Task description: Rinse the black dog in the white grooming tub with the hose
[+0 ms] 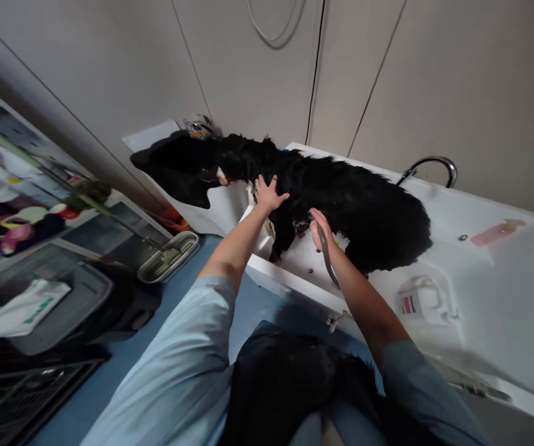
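Observation:
A large dog (364,204) with wet black fur stands in a white bathtub (494,291). My left hand (269,195) lies on the fur near its shoulder, fingers spread. By the dog's underside, my right hand (321,229) is closed around a grey hose (326,257), which runs down along my wrist toward the tub's near rim. The hose's outlet is hidden by the hand and the fur. At the dog's head end is a wide, smooth black flared piece (174,167); whether the dog wears it I cannot tell.
A white jug (422,300) and a pink bottle (497,233) are in the tub's right part. Behind it curves a chrome faucet (432,162). On the left are a lidded black bin (69,303), a grey tray (169,257) and a cluttered shelf (16,204).

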Motion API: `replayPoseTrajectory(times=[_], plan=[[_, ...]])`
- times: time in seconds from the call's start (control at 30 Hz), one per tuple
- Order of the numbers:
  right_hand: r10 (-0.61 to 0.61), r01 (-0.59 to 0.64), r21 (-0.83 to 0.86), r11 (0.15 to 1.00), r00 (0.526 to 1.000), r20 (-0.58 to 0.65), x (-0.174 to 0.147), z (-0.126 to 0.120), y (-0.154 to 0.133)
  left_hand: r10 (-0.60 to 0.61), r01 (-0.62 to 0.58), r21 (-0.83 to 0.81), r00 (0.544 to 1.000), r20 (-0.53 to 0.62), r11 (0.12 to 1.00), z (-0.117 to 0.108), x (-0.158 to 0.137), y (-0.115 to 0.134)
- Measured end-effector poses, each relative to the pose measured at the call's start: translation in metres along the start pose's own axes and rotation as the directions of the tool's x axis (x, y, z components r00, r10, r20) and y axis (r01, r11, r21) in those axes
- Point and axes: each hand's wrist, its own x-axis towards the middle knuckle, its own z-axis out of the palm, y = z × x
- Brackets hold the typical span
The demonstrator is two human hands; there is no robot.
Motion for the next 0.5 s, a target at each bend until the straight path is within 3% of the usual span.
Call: replayPoseTrajectory(times=[0.1,0.27,0.37,0.43,0.5], plan=[[0.049,-0.049,-0.040,0.998,0.999,0.007,0.012,-0.008,0.004,-0.085,0.090,-0.038,0.990,0.117,0.995,0.015,0.012,0.014],[0.073,-0.044,-0.214,0.976,0.989,0.132,0.039,-0.011,0.002,-0.197,0.205,-0.121,0.978,0.068,0.971,0.033,0.012,0.012],[0.056,0.024,-0.316,0.949,0.969,0.241,0.058,0.005,-0.005,-0.163,0.158,-0.186,0.987,-0.008,0.970,0.044,-0.008,0.003],[0.044,0.073,-0.358,0.931,0.951,0.307,0.066,0.019,-0.011,-0.152,0.123,-0.310,0.986,-0.071,0.943,0.065,-0.032,0.005],[0.051,0.099,-0.409,0.907,0.939,0.340,0.067,0.032,-0.018,-0.195,0.116,-0.565,0.978,-0.080,0.817,0.095,-0.058,0.017]])
